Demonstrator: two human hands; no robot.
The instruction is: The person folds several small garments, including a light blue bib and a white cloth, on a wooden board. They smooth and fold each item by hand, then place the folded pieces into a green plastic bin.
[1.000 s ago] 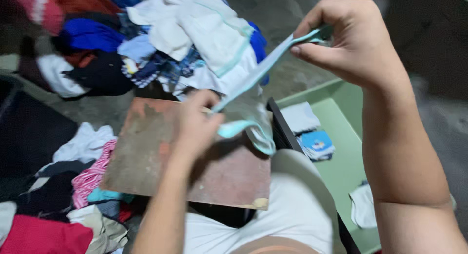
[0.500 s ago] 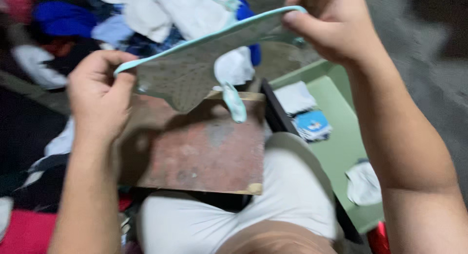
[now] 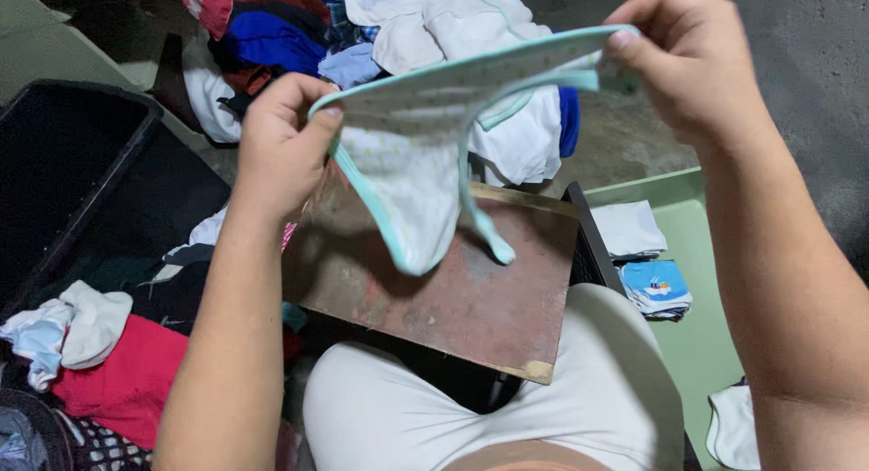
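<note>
Now stretched wide, white underwear [image 3: 407,177] (mint-trimmed)

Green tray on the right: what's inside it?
The green tray holds a folded white cloth, a blue-printed folded piece and another white piece. The right forearm hides its far side.

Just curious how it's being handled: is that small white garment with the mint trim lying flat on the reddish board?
No, both hands hold the garment stretched in the air above the board.

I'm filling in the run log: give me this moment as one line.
left hand: grips garment waistband | right hand: grips other end | small white garment: stretched in the air above wooden board | green tray: folded pieces
</note>
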